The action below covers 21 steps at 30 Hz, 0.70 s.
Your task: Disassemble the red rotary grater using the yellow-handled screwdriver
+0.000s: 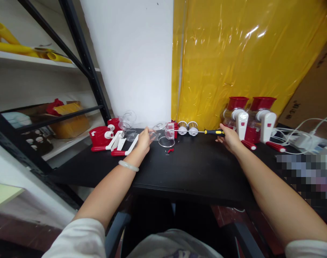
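Note:
A screwdriver (215, 132) with a yellow and black handle lies level across the view, its handle in my right hand (228, 138). Its thin shaft points left to a clear plastic housing (166, 138), which stands just above or on the black table. My left hand (144, 140) is closed on a clear part at the left side of this housing; its fingertips are partly hidden. Below the housing, a small red piece (171, 151) and tiny metal bits lie on the table. Two grater drums (187, 128) stand behind the screwdriver's shaft.
Red bases (99, 138) and white crank handles (131, 145) sit on the black table (184, 172) at left. Two red-and-white graters (237, 114) stand at right, beside white cables (292, 139). A black-framed shelf (85, 61) rises at left.

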Each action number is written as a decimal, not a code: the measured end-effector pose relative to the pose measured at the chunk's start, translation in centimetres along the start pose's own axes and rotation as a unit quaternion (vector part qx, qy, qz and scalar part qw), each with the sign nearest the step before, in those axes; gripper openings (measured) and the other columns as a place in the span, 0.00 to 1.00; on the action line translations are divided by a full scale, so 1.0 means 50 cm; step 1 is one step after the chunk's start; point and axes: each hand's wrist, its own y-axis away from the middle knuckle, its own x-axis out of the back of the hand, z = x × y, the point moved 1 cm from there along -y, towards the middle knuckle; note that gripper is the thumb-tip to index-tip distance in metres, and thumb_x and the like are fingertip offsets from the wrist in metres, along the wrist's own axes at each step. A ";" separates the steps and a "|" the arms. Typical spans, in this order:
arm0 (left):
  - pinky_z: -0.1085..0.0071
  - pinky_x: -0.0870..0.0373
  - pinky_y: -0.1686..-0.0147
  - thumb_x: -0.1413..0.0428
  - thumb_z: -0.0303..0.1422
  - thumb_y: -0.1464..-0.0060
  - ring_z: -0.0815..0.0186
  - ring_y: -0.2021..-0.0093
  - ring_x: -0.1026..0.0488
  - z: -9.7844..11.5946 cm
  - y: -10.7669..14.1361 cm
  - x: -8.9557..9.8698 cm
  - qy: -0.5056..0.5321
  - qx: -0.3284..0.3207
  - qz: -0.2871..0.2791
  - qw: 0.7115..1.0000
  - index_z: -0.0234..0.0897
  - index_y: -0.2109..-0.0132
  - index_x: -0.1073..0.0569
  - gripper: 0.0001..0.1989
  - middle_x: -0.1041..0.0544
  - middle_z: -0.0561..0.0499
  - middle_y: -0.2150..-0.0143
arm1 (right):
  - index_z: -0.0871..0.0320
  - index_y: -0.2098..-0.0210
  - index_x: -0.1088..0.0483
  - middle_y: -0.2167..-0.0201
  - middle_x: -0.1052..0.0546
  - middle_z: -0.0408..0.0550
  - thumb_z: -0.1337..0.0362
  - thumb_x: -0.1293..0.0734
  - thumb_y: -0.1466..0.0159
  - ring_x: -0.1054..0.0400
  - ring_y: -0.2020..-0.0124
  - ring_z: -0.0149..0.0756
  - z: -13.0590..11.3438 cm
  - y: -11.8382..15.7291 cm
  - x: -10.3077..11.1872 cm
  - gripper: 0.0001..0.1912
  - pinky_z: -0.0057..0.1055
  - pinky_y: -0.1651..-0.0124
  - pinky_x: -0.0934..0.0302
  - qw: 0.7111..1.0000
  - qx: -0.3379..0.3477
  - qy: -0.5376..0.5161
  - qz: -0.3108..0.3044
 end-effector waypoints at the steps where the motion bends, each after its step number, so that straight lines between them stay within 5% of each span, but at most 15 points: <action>1: 0.67 0.24 0.59 0.39 0.49 0.48 0.63 0.59 0.26 0.001 0.000 0.000 0.002 0.003 0.003 1.000 0.37 0.73 0.29 0.20 0.22 0.45 0.60 | 0.52 0.75 0.38 0.91 0.48 0.32 0.41 0.27 0.44 0.50 0.89 0.27 0.003 0.000 0.000 0.24 0.32 0.78 0.33 1.000 0.005 0.008 -0.005; 14: 0.68 0.24 0.59 0.39 0.49 0.48 0.63 0.58 0.26 -0.005 -0.007 0.002 -0.002 0.003 -0.002 1.000 0.36 0.73 0.28 0.20 0.22 0.45 0.59 | 0.53 0.69 0.32 0.75 0.29 0.34 0.60 0.22 0.54 0.38 0.82 0.22 -0.024 0.017 -0.011 0.18 0.25 0.75 0.31 0.995 0.004 -0.098 0.003; 21: 0.66 0.23 0.56 0.39 0.49 0.47 0.61 0.56 0.26 -0.007 -0.009 0.000 0.009 0.006 0.006 1.000 0.37 0.72 0.28 0.20 0.22 0.45 0.61 | 0.54 0.73 0.32 0.88 0.39 0.35 0.41 0.31 0.41 0.46 0.88 0.26 -0.007 0.000 -0.001 0.23 0.29 0.80 0.34 0.999 0.008 0.008 0.039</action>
